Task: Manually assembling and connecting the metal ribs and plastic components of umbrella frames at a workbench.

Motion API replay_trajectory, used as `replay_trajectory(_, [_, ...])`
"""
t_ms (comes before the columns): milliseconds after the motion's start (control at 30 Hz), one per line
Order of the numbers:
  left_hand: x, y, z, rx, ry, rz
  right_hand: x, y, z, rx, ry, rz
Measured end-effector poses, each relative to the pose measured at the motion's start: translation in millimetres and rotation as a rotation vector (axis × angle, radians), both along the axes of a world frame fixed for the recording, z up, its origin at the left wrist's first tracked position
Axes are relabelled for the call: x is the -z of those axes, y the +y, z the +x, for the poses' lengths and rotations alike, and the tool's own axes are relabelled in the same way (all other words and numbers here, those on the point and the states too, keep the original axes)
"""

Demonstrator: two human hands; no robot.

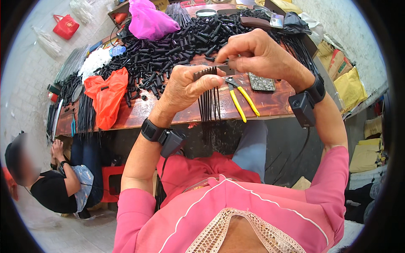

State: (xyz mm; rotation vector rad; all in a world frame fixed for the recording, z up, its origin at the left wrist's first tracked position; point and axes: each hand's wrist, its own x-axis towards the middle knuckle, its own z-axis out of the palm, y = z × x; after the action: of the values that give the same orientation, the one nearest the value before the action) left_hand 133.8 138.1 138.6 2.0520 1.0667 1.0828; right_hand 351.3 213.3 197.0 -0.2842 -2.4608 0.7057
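Observation:
My left hand (pixel 182 88) is closed around a row of thin black rods (pixel 209 105) with thicker black tops. Their lower ends hang past the table's front edge. Just right of the tops, my right hand (pixel 263 57) is closed with thumb and index finger pinched together. What is in that pinch is too small to make out. Beneath the hands lie pliers (pixel 244 100) with yellow handles, jaws pointing away from me. Right of the pliers is a shallow container (pixel 261 83) of small shiny metal parts.
A heap of short black tubes (pixel 173 52) spreads over the wooden table (pixel 147 113). An orange-red plastic bag (pixel 107 99) and a pink plastic bag (pixel 152 21) lie on it. Another person (pixel 59 181) sits at the left by a red stool (pixel 110 183).

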Motion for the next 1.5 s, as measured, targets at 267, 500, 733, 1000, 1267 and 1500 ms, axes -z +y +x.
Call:
replay_trajectory(267, [5,-1,4,-0.033,-0.139,-0.035,6,-4,-1,0.015,0.009,0.032])
replay_trajectory(500, [4,-13,17,-0.02,-0.294,-0.085,13,-34,-26,0.301,0.159,0.241])
replay_trajectory(733, [8,-11,13,0.052,-0.447,-0.215,14,-27,-18,0.318,0.221,0.311])
replay_trajectory(1000, [12,-2,6,0.178,-0.689,-0.305,58,-8,2,0.113,-0.748,-0.121])
replay_trajectory(1267, [20,15,2,0.303,-0.672,-0.295,130,-18,-63,0.041,-0.057,-0.339])
replay_trajectory(1500, [81,32,-39,0.117,-0.816,-0.313,122,-12,-67,-0.198,-0.146,-0.286])
